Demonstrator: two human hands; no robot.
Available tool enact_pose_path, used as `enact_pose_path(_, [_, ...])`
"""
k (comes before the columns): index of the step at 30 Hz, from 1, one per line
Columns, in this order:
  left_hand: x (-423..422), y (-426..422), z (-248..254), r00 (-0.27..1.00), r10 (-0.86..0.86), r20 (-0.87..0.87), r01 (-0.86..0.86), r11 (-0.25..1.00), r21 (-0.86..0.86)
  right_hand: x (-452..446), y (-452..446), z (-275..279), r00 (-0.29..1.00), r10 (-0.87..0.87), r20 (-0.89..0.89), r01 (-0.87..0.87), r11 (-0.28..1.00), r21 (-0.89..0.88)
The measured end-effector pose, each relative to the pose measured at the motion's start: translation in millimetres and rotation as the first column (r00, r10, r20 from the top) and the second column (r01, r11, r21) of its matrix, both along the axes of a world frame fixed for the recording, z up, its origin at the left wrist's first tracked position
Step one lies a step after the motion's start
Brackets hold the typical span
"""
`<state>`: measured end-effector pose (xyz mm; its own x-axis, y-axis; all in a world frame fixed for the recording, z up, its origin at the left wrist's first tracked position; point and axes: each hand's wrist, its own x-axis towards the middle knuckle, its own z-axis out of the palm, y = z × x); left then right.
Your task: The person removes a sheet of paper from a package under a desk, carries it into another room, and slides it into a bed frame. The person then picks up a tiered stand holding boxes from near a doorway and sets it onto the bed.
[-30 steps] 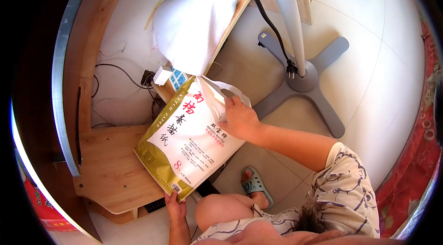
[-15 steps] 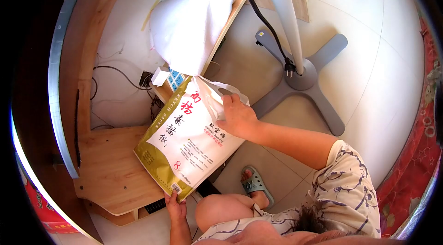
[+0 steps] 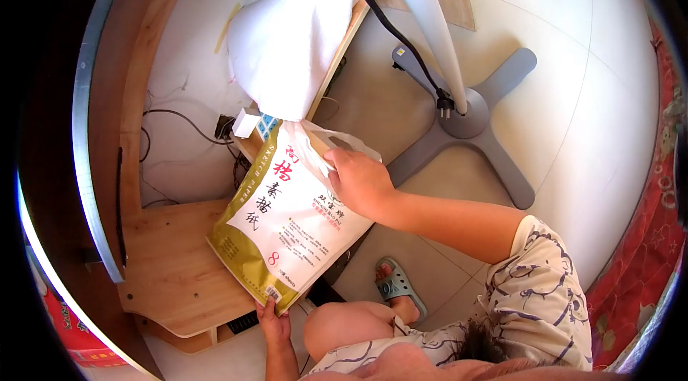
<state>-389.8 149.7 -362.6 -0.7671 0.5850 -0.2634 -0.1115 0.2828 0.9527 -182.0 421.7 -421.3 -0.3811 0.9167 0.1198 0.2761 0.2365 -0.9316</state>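
Note:
A white and olive-green plastic bag of sketch paper [image 3: 287,230] lies tilted across my lap side, its printed face up. My left hand [image 3: 274,322] pinches its lower corner by the barcode, thumb on top. At the upper part, my right hand [image 3: 362,184] is closed on the bag's plastic near its handle opening, with the fingertips partly curled out of sight. The plastic is creased and bunched around those fingers. What is inside the bag cannot be seen clearly.
A wooden board [image 3: 186,259] lies below left. A blue-and-white power strip [image 3: 268,125] and cables sit behind the bag. White cloth [image 3: 287,44] drapes over a wooden edge. On the right stand a grey cross-shaped base [image 3: 466,123] with a pole and a hanging plug [image 3: 445,105].
My right hand has shifted a little left, and the bag's upper part has moved left with it. My left hand keeps its hold on the lower corner.

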Motion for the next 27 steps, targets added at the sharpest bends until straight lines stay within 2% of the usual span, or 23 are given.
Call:
enact_pose_path(2, [-1,0,-1,1.0,-0.004,-0.024,0.004,1.0,0.002,5,4,5,0.987,0.132,0.089,-0.13,0.991,-0.029])
enact_pose_path(3, [-1,0,0,0.999,-0.007,-0.048,0.007,1.0,0.002,7,2,9,0.988,0.134,0.083,-0.132,0.991,-0.024])
enact_pose_path(5, [0,0,2,0.998,0.015,-0.054,-0.016,1.0,-0.01,12,-5,17,0.959,0.254,0.126,-0.264,0.961,0.076])
enact_pose_path(6, [-1,0,3,0.998,0.033,-0.048,-0.034,0.999,-0.027,12,-11,22,0.959,0.254,0.125,-0.264,0.962,0.074])
enact_pose_path(8, [-4,-1,1,0.998,0.031,-0.049,-0.034,0.999,-0.042,11,-20,29,0.986,0.156,0.051,-0.164,0.95,0.266])
enact_pose_path(13, [-1,2,2,0.997,0.065,-0.045,-0.068,0.995,-0.074,9,-24,39,0.982,0.171,0.078,-0.187,0.925,0.33])
enact_pose_path(15, [3,5,2,0.998,0.051,-0.037,-0.051,0.999,-0.016,9,-26,38,0.982,0.167,0.093,-0.189,0.921,0.339])
enact_pose_path(18, [0,4,2,1.0,0.009,-0.029,-0.009,1.0,-0.02,9,-27,38,0.974,0.192,0.123,-0.225,0.894,0.387])
enact_pose_path(21, [3,3,3,1.0,-0.013,-0.008,0.013,1.0,-0.005,12,-25,42,0.964,0.213,0.162,-0.258,0.9,0.352])
enact_pose_path(23, [-1,1,3,1.0,-0.021,0.001,0.021,1.0,-0.007,19,-17,48,0.905,0.371,0.208,-0.401,0.908,0.122])
enact_pose_path(24, [-2,0,3,0.999,-0.031,0.01,0.031,0.999,-0.008,22,-12,50,0.904,0.372,0.21,-0.402,0.907,0.123])
enact_pose_path(26, [-1,1,3,1.0,-0.003,0.004,0.003,1.0,-0.012,28,1,54,0.861,0.497,0.11,-0.478,0.864,-0.157])
enact_pose_path(27, [-1,1,2,1.0,0.024,-0.001,-0.024,1.0,-0.016,28,7,49,0.86,0.497,0.112,-0.479,0.864,-0.158])
